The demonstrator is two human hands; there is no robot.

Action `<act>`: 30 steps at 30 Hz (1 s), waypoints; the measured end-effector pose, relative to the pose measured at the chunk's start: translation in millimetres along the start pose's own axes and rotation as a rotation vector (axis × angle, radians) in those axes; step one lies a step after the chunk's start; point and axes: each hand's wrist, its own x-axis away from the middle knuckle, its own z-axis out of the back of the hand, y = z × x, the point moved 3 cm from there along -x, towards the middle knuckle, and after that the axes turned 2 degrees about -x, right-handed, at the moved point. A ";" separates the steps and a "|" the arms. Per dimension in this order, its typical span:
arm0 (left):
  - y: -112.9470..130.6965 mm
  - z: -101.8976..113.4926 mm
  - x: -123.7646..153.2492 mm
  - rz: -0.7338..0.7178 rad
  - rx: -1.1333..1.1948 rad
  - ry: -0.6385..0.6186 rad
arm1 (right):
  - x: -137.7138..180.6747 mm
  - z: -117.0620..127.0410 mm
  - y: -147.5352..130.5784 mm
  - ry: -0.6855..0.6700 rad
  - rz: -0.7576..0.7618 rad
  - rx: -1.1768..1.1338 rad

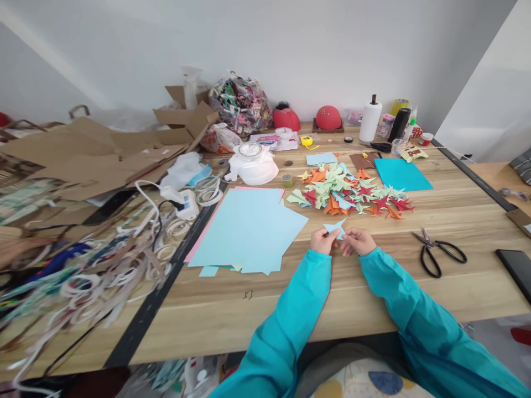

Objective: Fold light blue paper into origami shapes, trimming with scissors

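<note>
A small light-blue piece of folded paper [335,227] is pinched between my two hands, just above the table. My left hand [322,241] is closed on its left side. From the right, my right hand [359,241] grips its lower edge with thumb and fingers. Right beyond my hands lies a heap of folded paper figures [340,188] in pale green, orange, red and light blue. To the left rests a stack of coloured paper sheets [249,226], with light blue on top and pink showing at its edge.
Black-handled scissors [431,251] lie open at the right, near a dark phone [514,271]. A turquoise sheet [402,174] is behind the heap. Ribbons and cords [103,282] clutter the left side, below cardboard [91,155]. A white bottle [370,121] stands at the back.
</note>
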 end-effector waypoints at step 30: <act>6.7 -4.4 4.6 -0.011 0.035 0.030 | -3.3 2.9 5.0 0.091 -0.048 0.100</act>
